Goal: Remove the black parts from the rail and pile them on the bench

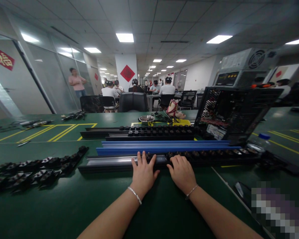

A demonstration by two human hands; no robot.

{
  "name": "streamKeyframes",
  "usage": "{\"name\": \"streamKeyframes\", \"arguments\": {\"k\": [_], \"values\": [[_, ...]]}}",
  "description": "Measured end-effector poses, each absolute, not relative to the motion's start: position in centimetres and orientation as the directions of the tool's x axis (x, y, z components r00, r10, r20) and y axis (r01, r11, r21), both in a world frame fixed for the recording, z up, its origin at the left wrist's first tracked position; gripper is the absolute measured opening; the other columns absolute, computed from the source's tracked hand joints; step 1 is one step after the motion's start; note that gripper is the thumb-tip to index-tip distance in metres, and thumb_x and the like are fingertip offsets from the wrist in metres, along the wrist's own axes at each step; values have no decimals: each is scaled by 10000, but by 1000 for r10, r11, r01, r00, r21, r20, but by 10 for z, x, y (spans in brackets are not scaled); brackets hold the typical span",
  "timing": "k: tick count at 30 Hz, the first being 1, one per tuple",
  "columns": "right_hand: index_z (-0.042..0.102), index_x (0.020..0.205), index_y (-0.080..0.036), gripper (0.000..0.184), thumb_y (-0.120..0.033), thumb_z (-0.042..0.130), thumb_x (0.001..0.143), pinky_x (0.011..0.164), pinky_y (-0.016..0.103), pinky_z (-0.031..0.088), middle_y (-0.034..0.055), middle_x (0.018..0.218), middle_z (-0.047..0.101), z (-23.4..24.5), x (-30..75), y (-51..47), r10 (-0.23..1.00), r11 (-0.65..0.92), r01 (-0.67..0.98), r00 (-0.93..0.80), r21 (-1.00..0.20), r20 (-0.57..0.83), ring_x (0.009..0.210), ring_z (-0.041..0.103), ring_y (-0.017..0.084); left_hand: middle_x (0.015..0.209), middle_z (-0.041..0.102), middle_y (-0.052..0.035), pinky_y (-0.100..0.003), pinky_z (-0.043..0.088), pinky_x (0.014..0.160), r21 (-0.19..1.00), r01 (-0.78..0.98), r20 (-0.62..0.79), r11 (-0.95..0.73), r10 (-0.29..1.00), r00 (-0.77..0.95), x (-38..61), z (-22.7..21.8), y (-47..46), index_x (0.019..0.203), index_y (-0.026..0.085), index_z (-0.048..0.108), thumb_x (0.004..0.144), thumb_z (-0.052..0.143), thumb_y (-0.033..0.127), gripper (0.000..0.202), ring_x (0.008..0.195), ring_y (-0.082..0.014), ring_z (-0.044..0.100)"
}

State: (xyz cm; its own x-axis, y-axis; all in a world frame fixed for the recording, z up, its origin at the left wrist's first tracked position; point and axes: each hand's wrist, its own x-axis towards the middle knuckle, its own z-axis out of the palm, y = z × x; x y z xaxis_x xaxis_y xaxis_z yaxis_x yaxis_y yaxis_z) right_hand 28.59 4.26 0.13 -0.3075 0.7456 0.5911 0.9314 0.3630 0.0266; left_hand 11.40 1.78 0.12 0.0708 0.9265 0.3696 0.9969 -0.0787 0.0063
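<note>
A long black rail (99, 161) with a shiny metallic inner channel lies across the green table in front of me. My left hand (143, 172) rests on its middle, fingers spread, thumb at the near side. A little to the right, my right hand (183, 172) has its fingers bent over the same rail with the thumb apart on the near side. Small black parts (201, 154) fill the rail's right half in a row. Whatever lies under my fingertips is hidden. Just behind runs a blue rail (164, 145).
More black rails with parts (161, 131) lie farther back. Rows of black parts (40, 167) are at left. An opened computer case (239, 113) stands at right, near a blue-capped bottle (262, 141). A metal bowl (146, 118) and yellow tray (181, 122) sit behind. People work beyond.
</note>
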Motion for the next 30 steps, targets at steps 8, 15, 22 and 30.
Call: {"name": "streamKeyframes", "arguments": {"k": [8,15,22,30], "values": [[590,930,-208,137,-287,519,844,739,307,352,60,928,568,4,286,41,759,360,932,-319,44,568,864,464,194,1419,369,-150,-628,153,1009,4,998,346,-58,937,53,113,7,16,1329,322,417,797,414,599,600,1324,-392,230],[569,899,-181,137,-296,537,832,749,317,359,69,911,577,2,285,41,758,369,929,-320,31,568,862,467,204,1410,379,-162,-634,166,993,-22,1000,317,2,948,5,107,11,12,1326,324,421,799,420,586,589,1308,-406,259],[558,874,-185,117,-292,543,829,736,317,355,62,887,578,4,285,40,764,367,930,-307,11,567,848,466,201,1423,354,-174,-608,228,972,-21,1000,296,14,955,-7,104,10,12,1348,330,385,797,424,585,608,1295,-413,282],[555,874,-186,103,-276,544,825,746,315,348,56,897,574,5,286,40,776,365,931,-292,-20,558,855,461,201,1436,338,-156,-615,225,965,-26,1000,270,14,963,-7,102,10,14,1384,346,312,809,369,606,634,1296,-430,263]]}}
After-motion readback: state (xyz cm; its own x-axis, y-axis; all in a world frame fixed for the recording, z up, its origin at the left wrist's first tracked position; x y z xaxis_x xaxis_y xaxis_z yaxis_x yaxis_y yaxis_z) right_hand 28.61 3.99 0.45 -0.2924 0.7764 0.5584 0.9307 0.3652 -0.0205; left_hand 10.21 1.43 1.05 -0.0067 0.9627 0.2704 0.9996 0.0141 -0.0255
